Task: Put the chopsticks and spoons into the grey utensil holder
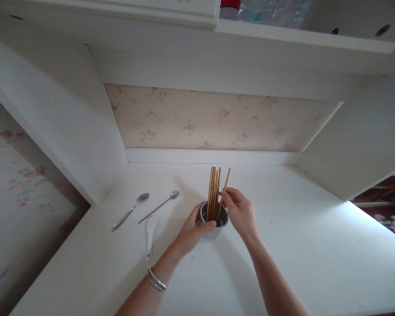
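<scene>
A round grey utensil holder (212, 234) stands on the white desk, with several wooden chopsticks (213, 193) upright in it. My left hand (191, 230) is wrapped round the holder's left side, its thumb over the front rim. At the right of the bunch, my right hand (238, 210) pinches a single chopstick (227, 179) that leans to the right. The lower end of that chopstick is inside the holder. Left of the holder lie a white ceramic spoon (150, 235), a long-handled metal spoon (161, 207) and a larger metal spoon (131, 212).
The white desk (303, 245) has side panels left (62, 114) and right (358, 136). A shelf (283, 37) overhangs the back, holding clear plastic items (266, 11). Floral wallpaper (204, 118) covers the back wall. Beyond the right edge lie blurred items (391, 224).
</scene>
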Action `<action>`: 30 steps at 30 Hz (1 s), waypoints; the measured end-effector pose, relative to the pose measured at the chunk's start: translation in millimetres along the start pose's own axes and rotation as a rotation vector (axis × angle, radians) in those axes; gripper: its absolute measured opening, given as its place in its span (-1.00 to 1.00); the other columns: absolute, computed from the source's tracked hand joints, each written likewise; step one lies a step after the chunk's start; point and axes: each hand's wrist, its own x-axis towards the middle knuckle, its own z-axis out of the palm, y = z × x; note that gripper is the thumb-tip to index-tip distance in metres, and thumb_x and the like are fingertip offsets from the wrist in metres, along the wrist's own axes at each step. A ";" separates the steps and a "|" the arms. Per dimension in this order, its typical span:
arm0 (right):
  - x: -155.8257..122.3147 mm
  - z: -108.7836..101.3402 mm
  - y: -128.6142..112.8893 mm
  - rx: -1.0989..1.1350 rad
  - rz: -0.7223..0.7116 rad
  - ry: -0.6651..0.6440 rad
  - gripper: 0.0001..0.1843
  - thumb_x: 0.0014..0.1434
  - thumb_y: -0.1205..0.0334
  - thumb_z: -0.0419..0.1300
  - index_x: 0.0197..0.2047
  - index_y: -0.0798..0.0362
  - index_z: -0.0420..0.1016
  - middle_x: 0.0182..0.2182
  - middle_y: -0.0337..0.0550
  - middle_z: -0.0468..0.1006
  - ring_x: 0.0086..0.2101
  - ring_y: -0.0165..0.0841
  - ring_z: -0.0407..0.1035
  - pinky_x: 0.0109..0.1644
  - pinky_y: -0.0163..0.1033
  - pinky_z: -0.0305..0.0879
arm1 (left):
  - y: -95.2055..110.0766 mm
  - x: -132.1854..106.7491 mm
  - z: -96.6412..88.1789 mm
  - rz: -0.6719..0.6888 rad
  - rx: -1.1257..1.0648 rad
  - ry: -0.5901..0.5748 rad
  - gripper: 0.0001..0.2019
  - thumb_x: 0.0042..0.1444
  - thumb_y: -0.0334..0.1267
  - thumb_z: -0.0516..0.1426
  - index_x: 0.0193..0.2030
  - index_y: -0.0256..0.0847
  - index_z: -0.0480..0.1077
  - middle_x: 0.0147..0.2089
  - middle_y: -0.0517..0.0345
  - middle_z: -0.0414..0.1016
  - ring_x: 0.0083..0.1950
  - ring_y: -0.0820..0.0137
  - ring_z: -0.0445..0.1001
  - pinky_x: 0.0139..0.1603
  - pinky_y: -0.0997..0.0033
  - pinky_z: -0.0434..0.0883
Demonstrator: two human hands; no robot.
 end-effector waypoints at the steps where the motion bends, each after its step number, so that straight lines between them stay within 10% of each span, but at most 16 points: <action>1: -0.3 1.0 0.0 -0.009 0.004 -0.011 -0.64 0.17 -0.07 0.12 -0.21 0.02 0.54 -0.36 -0.11 0.65 -0.38 -0.27 0.53 -0.24 -0.20 0.43 | -0.1 0.0 0.0 0.001 0.004 0.001 -0.40 -0.05 -0.24 0.33 0.16 -0.17 0.30 0.17 -0.06 0.42 0.20 0.13 0.35 0.25 0.12 0.20; 30: 8.5 -1.8 -6.5 -0.099 -0.026 -0.126 -0.63 0.18 -0.08 0.11 -0.25 -0.01 0.61 -0.37 -0.16 0.66 -0.35 -0.26 0.53 -0.24 -0.23 0.38 | -1.9 0.6 -1.5 -0.004 0.034 0.006 -0.41 -0.03 -0.23 0.32 0.16 -0.18 0.29 0.16 -0.07 0.41 0.19 0.15 0.35 0.24 0.14 0.24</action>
